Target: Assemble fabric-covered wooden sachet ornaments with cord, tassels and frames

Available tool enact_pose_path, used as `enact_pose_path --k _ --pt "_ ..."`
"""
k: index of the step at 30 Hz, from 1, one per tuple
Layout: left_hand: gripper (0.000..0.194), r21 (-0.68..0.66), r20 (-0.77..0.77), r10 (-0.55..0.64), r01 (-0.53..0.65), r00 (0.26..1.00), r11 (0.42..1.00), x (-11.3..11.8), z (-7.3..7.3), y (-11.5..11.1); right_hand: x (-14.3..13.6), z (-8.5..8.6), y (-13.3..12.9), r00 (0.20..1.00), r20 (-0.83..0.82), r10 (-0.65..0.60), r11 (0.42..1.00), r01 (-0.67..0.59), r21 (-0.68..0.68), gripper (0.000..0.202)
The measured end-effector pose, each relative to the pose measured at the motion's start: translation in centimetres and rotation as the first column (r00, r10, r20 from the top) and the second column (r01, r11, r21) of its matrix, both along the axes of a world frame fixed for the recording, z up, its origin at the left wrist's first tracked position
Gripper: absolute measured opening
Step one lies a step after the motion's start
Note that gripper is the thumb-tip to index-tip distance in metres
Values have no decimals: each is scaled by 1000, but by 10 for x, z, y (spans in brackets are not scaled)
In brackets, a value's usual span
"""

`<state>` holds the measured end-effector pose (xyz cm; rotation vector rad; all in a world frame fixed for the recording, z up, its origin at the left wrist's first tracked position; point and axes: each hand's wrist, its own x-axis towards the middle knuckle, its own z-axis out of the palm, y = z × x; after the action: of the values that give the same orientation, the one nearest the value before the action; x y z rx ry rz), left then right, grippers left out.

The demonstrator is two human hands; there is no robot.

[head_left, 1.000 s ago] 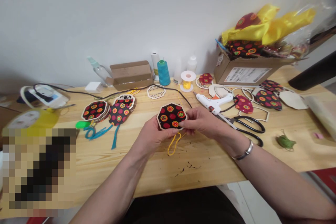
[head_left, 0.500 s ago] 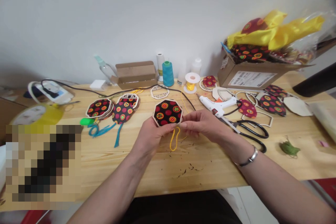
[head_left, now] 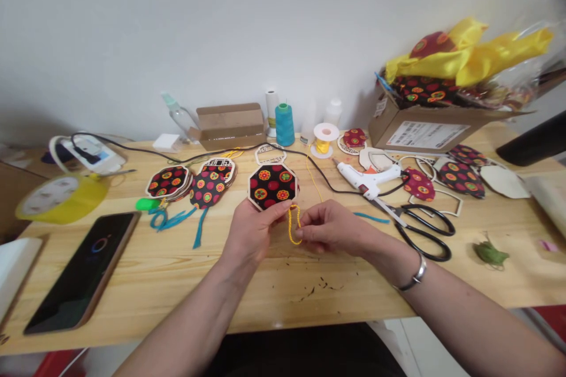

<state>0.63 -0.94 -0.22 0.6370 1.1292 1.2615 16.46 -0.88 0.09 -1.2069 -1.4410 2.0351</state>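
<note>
My left hand (head_left: 254, 227) is closed on an octagonal wooden-framed piece (head_left: 273, 187), covered in black fabric with orange and red flower rounds. A loop of twisted yellow cord (head_left: 290, 228) hangs from its lower right edge, beside my left thumb. The fingers of my right hand (head_left: 327, 227) pinch that loop at its lower right side. A thin yellow strand runs from behind the piece back toward a white spool of yellow cord (head_left: 324, 140). Past my right wrist lie a white glue gun (head_left: 369, 177) and black-handled scissors (head_left: 424, 230).
Stacked patterned pieces (head_left: 168, 181) with teal cords sit left. A phone (head_left: 84, 271) and yellow tape roll (head_left: 64, 197) lie at far left. A teal thread cone (head_left: 284, 123) stands behind, with a fabric-filled carton (head_left: 420, 123) at back right. A black cable (head_left: 207, 155) crosses the table.
My right hand has moved down from the piece's lower edge to the yellow loop. The octagonal piece has shifted slightly left in my left hand.
</note>
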Motion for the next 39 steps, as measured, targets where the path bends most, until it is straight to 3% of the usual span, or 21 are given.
enact_pose_path --k 5,13,18,25,32,39 --pt "24 34 88 24 -27 996 999 1 -1 2 8 2 8 995 31 -97 995 97 -24 19" --pt "21 54 57 42 -45 998 998 0 -2 2 13 -1 17 948 -41 -315 949 313 -34 20" --pt "22 46 16 53 -54 998 997 0 -3 3 13 -5 16 926 -84 -367 914 376 155 25" --pt "20 28 9 70 -70 998 997 0 -4 4 15 -3 13 964 52 -260 864 208 459 21" --pt "20 32 32 88 -89 996 996 -2 -6 5 15 -5 10 975 90 -203 709 83 700 24" --pt "21 35 24 82 -83 996 996 -2 -9 5 13 -4 8 935 187 -300 461 -30 887 12"
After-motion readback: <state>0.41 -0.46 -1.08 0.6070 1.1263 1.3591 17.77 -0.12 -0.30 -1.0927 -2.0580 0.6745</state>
